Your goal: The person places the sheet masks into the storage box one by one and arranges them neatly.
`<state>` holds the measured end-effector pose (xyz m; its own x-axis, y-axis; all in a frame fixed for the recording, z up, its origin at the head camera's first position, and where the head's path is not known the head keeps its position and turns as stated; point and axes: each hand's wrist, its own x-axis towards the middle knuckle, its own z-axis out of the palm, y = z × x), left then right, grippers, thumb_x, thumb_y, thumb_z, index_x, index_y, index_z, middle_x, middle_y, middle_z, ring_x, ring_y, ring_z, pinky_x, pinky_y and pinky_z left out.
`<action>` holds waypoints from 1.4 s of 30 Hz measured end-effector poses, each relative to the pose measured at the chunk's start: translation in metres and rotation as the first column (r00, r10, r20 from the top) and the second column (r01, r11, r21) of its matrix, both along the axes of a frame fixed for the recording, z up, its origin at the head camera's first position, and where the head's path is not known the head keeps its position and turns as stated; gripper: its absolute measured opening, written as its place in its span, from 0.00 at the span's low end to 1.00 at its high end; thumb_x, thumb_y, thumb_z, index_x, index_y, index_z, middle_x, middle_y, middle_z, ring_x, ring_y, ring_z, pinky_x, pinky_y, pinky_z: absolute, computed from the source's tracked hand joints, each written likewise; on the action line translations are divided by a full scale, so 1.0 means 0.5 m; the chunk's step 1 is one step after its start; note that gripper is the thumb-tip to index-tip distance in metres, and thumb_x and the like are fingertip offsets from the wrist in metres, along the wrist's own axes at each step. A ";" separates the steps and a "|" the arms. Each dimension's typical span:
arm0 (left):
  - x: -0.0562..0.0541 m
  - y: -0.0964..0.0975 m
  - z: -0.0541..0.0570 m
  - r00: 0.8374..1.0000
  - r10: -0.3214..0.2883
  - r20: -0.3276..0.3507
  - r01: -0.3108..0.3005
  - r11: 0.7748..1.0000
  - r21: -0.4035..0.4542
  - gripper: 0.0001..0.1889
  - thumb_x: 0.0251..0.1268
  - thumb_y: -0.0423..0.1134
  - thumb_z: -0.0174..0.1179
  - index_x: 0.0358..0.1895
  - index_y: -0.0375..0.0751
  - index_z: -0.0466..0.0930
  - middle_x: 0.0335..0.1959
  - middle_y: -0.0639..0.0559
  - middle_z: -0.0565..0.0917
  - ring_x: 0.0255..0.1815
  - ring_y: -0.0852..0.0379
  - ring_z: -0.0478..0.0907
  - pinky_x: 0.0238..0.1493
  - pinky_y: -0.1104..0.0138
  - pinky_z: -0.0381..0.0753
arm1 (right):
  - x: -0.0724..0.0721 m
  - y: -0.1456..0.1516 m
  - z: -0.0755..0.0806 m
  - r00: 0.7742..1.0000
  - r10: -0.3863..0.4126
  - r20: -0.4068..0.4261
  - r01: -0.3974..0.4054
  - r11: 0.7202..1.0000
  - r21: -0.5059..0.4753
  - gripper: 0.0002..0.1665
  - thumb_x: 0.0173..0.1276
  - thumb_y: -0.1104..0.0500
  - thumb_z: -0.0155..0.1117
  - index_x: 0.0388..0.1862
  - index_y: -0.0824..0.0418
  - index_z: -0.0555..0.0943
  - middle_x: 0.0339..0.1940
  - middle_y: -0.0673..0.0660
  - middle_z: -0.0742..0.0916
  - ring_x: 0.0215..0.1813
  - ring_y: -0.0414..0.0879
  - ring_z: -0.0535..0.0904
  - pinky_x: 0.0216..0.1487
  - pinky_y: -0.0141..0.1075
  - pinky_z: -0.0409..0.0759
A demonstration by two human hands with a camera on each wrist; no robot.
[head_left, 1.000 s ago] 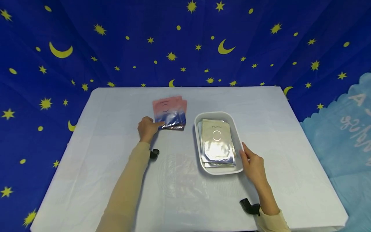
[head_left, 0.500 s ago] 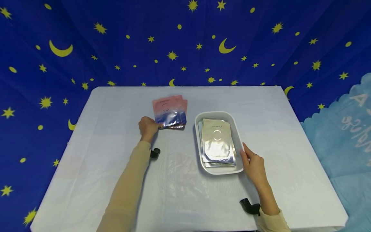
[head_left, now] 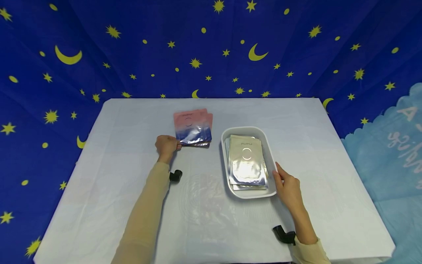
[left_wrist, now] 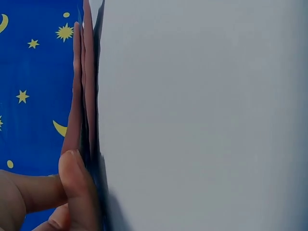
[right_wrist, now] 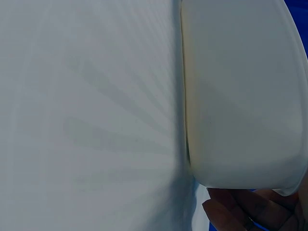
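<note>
A small pile of pink-and-blue foil sheet mask packets point(head_left: 193, 126) lies left of centre on the table. At its near left corner, my left hand point(head_left: 167, 145) pinches the packets' edge between thumb and fingers. Seen edge-on in the left wrist view, several packets point(left_wrist: 89, 86) stand slightly fanned above the thumb point(left_wrist: 76, 183). My right hand point(head_left: 289, 189) grips the right rim of a white plastic tray point(head_left: 225, 172). Silver-gold foil packets point(head_left: 247, 161) lie stacked inside that tray. From the right wrist, the tray's outer wall point(right_wrist: 245, 96) shows, with curled fingers point(right_wrist: 224, 214) at its corner.
A white cloth covers the table point(head_left: 204, 205). Behind it hangs a blue curtain point(head_left: 158, 58) with yellow stars and moons. A light blue cloth with lettering point(head_left: 395, 154) drapes at the right. Each wrist carries a black camera mount point(head_left: 284, 235).
My left thumb has drawn back from the front of the pink-and-blue pile to its near left corner, the hand shifting slightly left. The right hand and the tray stay put.
</note>
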<state>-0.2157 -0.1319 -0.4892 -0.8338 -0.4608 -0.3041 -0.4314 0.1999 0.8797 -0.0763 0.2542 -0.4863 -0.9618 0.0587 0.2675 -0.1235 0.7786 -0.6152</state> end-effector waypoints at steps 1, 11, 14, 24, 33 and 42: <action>-0.001 0.000 -0.001 1.000 0.014 -0.008 -0.013 0.999 0.038 0.08 0.54 0.23 0.58 0.37 0.25 0.84 0.15 0.54 0.79 0.10 0.69 0.76 0.21 0.76 0.80 | 0.000 0.000 0.000 1.000 0.001 -0.001 -0.001 1.000 -0.001 0.21 0.72 0.64 0.57 0.61 0.73 0.76 0.39 0.75 0.86 0.31 0.63 0.86 0.21 0.43 0.79; 0.010 -0.003 0.003 0.982 0.090 -0.163 -0.058 0.980 0.192 0.08 0.51 0.16 0.52 0.27 0.27 0.78 0.16 0.56 0.76 0.10 0.66 0.77 0.20 0.74 0.82 | 0.002 -0.001 0.002 1.000 0.001 -0.002 -0.001 1.000 0.000 0.21 0.72 0.64 0.57 0.61 0.73 0.76 0.40 0.75 0.86 0.30 0.62 0.86 0.21 0.43 0.79; 0.013 -0.004 0.011 0.977 0.090 -0.194 -0.054 0.981 0.185 0.05 0.53 0.17 0.55 0.29 0.25 0.79 0.17 0.56 0.76 0.10 0.67 0.77 0.20 0.75 0.82 | 0.002 -0.002 0.003 1.000 0.001 0.000 -0.001 1.000 0.001 0.21 0.72 0.64 0.57 0.61 0.73 0.76 0.40 0.75 0.86 0.31 0.63 0.86 0.22 0.43 0.80; 0.033 0.021 0.083 0.956 0.092 -0.279 0.002 0.947 0.320 0.03 0.57 0.18 0.59 0.34 0.24 0.80 0.20 0.53 0.79 0.15 0.66 0.80 0.25 0.73 0.84 | 0.001 -0.003 0.005 1.000 -0.003 0.009 0.003 1.000 0.000 0.22 0.72 0.64 0.57 0.61 0.72 0.76 0.40 0.75 0.86 0.31 0.63 0.86 0.22 0.43 0.80; 0.081 0.081 0.163 0.901 0.043 -0.433 0.132 0.920 0.368 0.03 0.58 0.18 0.61 0.30 0.25 0.79 0.19 0.50 0.79 0.16 0.62 0.82 0.24 0.71 0.85 | 0.001 -0.002 0.005 1.000 -0.005 0.005 0.005 1.000 0.007 0.22 0.72 0.64 0.57 0.61 0.72 0.76 0.39 0.75 0.86 0.31 0.62 0.86 0.22 0.43 0.79; 0.141 0.169 0.167 0.877 -0.043 -0.478 0.253 0.887 0.385 0.02 0.58 0.16 0.57 0.32 0.19 0.78 0.28 0.41 0.80 0.18 0.62 0.83 0.27 0.68 0.86 | 0.001 -0.003 0.007 1.000 -0.004 -0.003 0.004 1.000 0.011 0.21 0.71 0.65 0.57 0.61 0.72 0.76 0.38 0.75 0.86 0.29 0.61 0.85 0.20 0.41 0.78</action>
<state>-0.1454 -0.0473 -0.4056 -0.9721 -0.2336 -0.0193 0.0306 -0.2082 0.9776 -0.0757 0.2527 -0.4828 -0.9608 0.0591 0.2708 -0.1224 0.7860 -0.6059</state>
